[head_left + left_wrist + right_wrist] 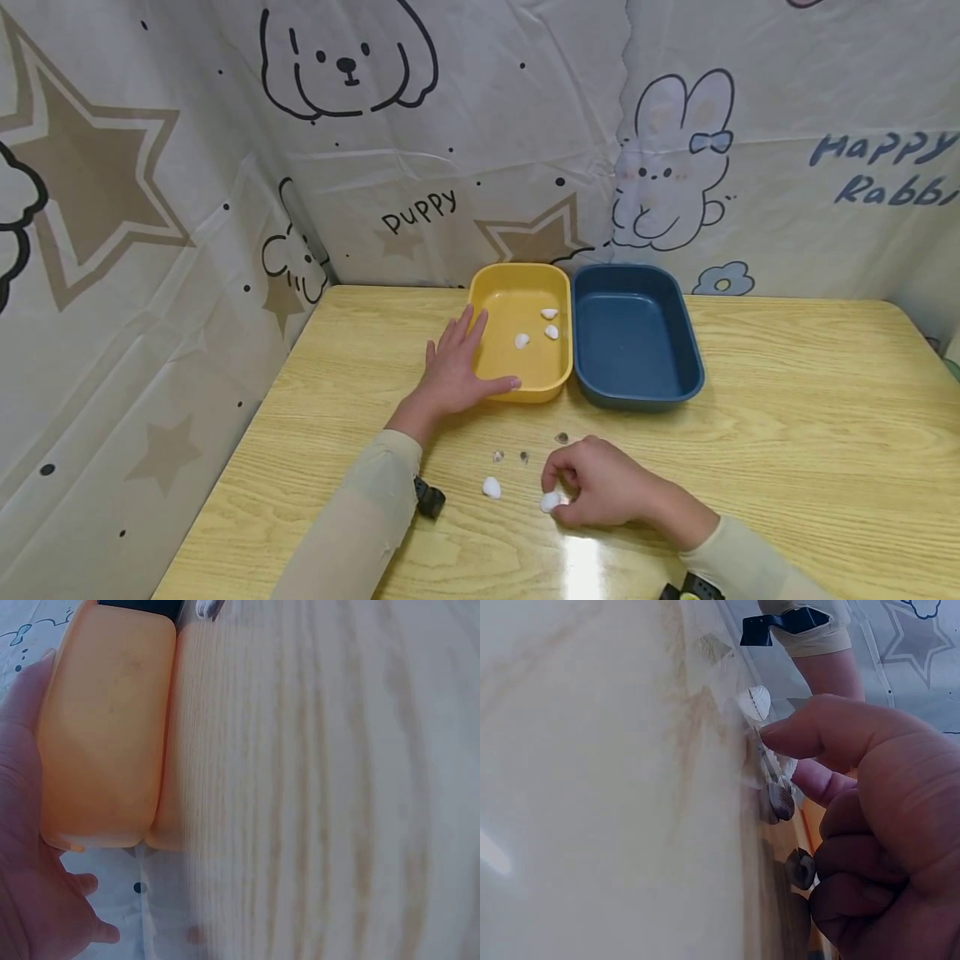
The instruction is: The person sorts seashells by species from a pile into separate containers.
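My left hand (453, 375) lies with spread, straight fingers against the left and front rim of the yellow tray (551, 392), which the left wrist view shows from its side. Thumb and index finger of my right hand (603, 483) pinch a white seashell (550, 502) at the tabletop; the other fingers are curled in. Another white seashell (491, 487) lies to its left. Behind them are small brownish shells, one dark (562, 437), another dark shell (524, 457) and a paler shell (498, 456). Three white shells, including one shell (522, 341), lie inside the yellow tray.
A dark blue tray (637, 400) stands against the right side of the yellow one. Both are on a light wooden table (810, 417), near its back edge. A cloth printed with cartoon animals (525, 125) hangs behind and to the left.
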The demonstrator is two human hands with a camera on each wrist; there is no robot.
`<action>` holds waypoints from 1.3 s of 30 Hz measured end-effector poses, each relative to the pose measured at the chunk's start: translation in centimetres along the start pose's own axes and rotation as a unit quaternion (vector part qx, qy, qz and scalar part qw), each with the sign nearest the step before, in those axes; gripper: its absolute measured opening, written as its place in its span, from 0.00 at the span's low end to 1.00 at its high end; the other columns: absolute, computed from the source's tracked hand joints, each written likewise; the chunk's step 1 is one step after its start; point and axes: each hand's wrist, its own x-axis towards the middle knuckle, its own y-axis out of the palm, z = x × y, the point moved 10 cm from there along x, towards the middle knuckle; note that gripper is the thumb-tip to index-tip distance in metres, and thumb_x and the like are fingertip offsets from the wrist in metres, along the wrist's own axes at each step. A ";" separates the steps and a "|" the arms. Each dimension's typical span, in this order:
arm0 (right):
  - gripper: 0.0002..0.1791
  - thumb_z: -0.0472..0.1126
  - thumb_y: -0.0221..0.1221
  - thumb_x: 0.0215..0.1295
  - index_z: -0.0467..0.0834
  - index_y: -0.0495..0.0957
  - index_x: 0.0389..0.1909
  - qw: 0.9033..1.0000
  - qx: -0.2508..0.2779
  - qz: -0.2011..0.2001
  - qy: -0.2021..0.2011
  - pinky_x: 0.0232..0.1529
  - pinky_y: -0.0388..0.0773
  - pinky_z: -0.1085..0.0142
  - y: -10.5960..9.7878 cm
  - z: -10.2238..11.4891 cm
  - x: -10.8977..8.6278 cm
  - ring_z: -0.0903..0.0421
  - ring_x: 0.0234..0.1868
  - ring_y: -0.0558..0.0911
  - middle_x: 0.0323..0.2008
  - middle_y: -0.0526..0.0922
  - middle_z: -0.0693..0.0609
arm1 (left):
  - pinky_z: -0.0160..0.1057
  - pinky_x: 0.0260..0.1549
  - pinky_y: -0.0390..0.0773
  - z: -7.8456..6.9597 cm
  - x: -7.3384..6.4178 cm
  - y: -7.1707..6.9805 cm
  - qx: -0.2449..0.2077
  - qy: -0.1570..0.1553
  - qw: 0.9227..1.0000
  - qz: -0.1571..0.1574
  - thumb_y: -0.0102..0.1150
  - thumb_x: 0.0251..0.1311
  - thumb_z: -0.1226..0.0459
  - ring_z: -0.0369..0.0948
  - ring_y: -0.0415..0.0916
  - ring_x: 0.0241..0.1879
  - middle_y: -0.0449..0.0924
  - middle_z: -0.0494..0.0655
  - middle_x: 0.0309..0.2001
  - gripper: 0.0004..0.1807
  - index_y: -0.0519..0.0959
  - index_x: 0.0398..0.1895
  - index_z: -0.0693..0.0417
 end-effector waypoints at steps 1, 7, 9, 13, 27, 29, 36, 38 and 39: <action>0.10 0.40 0.72 0.51 0.56 0.81 0.31 1.000 0.003 -0.002 0.001 0.21 0.63 0.73 -0.1 0.0 0.0 0.70 0.15 0.62 0.13 0.64 0.66 | 0.66 0.67 0.35 0.0 0.0 0.0 0.000 0.000 1.000 0.000 0.58 0.45 0.24 0.48 0.28 0.77 0.29 0.39 0.80 0.66 0.40 0.82 0.40; 0.11 0.41 0.73 0.53 0.56 0.81 0.32 0.999 0.032 -0.020 0.002 0.26 0.68 0.73 -1.2 0.5 -0.2 0.69 0.15 0.61 0.13 0.63 0.66 | 0.65 0.67 0.35 0.0 0.0 0.0 0.003 0.000 1.000 0.001 0.58 0.45 0.23 0.48 0.28 0.77 0.29 0.39 0.80 0.66 0.39 0.82 0.38; 0.12 0.41 0.74 0.53 0.57 0.81 0.33 0.999 0.042 -0.025 0.003 0.27 0.68 0.72 -1.6 0.6 -0.3 0.69 0.16 0.61 0.13 0.62 0.65 | 0.66 0.67 0.36 0.0 0.1 -0.1 0.003 -0.001 1.000 0.000 0.58 0.45 0.23 0.48 0.28 0.77 0.29 0.39 0.80 0.66 0.39 0.82 0.38; 0.11 0.43 0.74 0.55 0.57 0.81 0.34 0.998 0.057 -0.029 0.006 0.26 0.67 0.71 -2.4 0.8 -0.3 0.68 0.18 0.61 0.14 0.60 0.65 | 0.65 0.68 0.35 0.0 0.1 -0.1 0.002 -0.005 1.000 0.000 0.59 0.45 0.24 0.47 0.28 0.77 0.29 0.39 0.80 0.66 0.40 0.82 0.39; 0.12 0.39 0.74 0.54 0.54 0.81 0.35 0.991 0.061 -0.101 -0.058 0.26 0.65 0.69 -7.0 3.2 0.8 0.67 0.18 0.57 0.16 0.56 0.65 | 0.66 0.67 0.36 -0.1 0.1 -0.1 -0.002 0.001 1.000 -0.006 0.59 0.45 0.24 0.50 0.31 0.78 0.30 0.40 0.81 0.66 0.41 0.82 0.40; 0.12 0.39 0.75 0.54 0.53 0.81 0.34 0.989 0.060 -0.115 -0.065 0.28 0.66 0.68 -7.9 3.6 0.9 0.66 0.18 0.57 0.16 0.56 0.65 | 0.66 0.67 0.36 -0.1 0.1 -0.1 -0.001 0.000 1.000 -0.006 0.59 0.45 0.24 0.50 0.31 0.78 0.30 0.40 0.81 0.66 0.41 0.82 0.40; 0.14 0.36 0.76 0.51 0.52 0.81 0.33 0.981 0.057 -0.163 -0.083 0.25 0.61 0.67 -10.7 4.3 1.8 0.64 0.19 0.59 0.17 0.57 0.64 | 0.66 0.67 0.35 -0.1 0.1 -0.1 -0.002 -0.001 1.000 -0.005 0.60 0.45 0.25 0.51 0.31 0.77 0.30 0.40 0.81 0.66 0.40 0.82 0.40; 0.14 0.35 0.76 0.51 0.51 0.81 0.33 0.979 0.056 -0.175 -0.090 0.23 0.59 0.67 -11.3 4.4 2.2 0.63 0.18 0.59 0.16 0.58 0.64 | 0.66 0.67 0.35 -0.1 0.1 0.0 -0.002 -0.001 1.000 -0.005 0.61 0.46 0.26 0.50 0.31 0.78 0.30 0.40 0.81 0.66 0.40 0.82 0.40; 0.14 0.35 0.75 0.51 0.51 0.81 0.33 0.978 0.054 -0.180 -0.092 0.23 0.59 0.67 -11.6 4.4 2.3 0.63 0.18 0.59 0.16 0.58 0.64 | 0.66 0.67 0.35 -0.1 0.1 0.0 -0.002 -0.001 1.000 -0.005 0.61 0.46 0.26 0.50 0.31 0.78 0.30 0.40 0.81 0.66 0.40 0.82 0.40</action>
